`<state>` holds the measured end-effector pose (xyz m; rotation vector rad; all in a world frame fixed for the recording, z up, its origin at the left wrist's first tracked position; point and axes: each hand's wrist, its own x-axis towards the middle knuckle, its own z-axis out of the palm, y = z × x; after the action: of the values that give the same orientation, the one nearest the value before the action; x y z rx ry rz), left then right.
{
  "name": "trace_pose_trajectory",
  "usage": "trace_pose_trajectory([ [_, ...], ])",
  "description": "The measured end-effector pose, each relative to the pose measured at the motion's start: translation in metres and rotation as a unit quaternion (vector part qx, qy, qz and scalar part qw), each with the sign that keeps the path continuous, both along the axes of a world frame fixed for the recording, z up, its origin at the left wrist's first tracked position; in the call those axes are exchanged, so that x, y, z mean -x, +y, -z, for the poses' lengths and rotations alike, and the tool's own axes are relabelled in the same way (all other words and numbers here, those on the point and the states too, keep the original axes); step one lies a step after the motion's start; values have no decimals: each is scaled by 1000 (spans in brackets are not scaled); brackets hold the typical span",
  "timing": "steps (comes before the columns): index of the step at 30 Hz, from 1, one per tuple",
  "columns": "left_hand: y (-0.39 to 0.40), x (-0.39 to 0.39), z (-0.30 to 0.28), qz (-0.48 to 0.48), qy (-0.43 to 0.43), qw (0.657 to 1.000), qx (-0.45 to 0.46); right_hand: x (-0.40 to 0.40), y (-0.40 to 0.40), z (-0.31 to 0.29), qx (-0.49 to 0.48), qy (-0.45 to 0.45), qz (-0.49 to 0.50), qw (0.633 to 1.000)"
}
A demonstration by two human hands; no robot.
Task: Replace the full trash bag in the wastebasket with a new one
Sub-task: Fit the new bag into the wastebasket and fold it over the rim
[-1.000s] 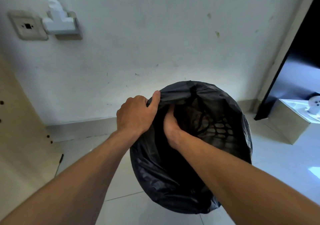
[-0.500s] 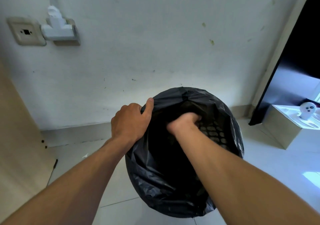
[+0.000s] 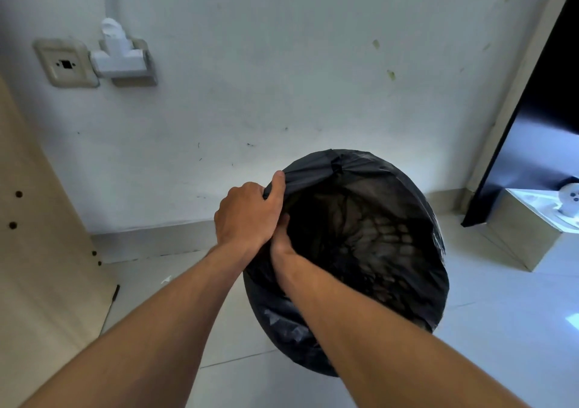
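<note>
A black trash bag (image 3: pixel 404 188) lines a round wastebasket on the floor near the wall, its edge folded over the rim. The basket's mesh wall (image 3: pixel 388 235) shows faintly through the plastic inside. My left hand (image 3: pixel 247 216) grips the bag's edge at the left of the rim, thumb on top. Just below it, my right hand (image 3: pixel 282 241) reaches inside the bag at the left wall; its fingers are hidden behind my left hand and in the dark plastic.
A white wall (image 3: pixel 313 78) stands right behind the basket, with a socket and plugged adapter (image 3: pixel 117 56) up left. A beige wooden panel (image 3: pixel 34 251) stands at the left. A doorway (image 3: pixel 551 109) and a box (image 3: pixel 532 229) lie at the right. Pale floor tiles (image 3: pixel 501 329) surround the basket.
My right hand has moved from the middle of the bag's opening to its left side, under my left hand. The bag's mouth now stands wider. My left hand keeps its grip.
</note>
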<state>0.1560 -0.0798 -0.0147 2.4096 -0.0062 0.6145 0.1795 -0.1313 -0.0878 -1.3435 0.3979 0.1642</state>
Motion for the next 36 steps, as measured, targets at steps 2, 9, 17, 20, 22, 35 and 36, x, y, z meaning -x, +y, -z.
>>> trace_pose_trajectory([
  [2, 1, 0, 1, -3, -8, 1000, -1, -6, 17, 1, -52, -32, -21, 998],
  [9, 14, -9, 1, -39, 32, 998, 32, 0, 1, -6, 242, -38, -57, 968],
  [17, 28, -30, -3, -84, 165, 969, 166, 9, -50, -75, 474, -211, -176, 837],
  [20, 33, -25, -10, -78, 189, 943, 263, 20, -55, -81, 512, -288, -221, 778],
  [22, 40, -19, -13, -68, 217, 912, 341, 23, -56, -75, 552, -329, -232, 730],
  [35, 83, -9, 0, -83, 278, 852, 436, 33, -78, -34, 719, -505, -184, 441],
  [36, 84, -11, 0, -85, 272, 842, 458, 31, -79, -32, 730, -519, -146, 420],
])
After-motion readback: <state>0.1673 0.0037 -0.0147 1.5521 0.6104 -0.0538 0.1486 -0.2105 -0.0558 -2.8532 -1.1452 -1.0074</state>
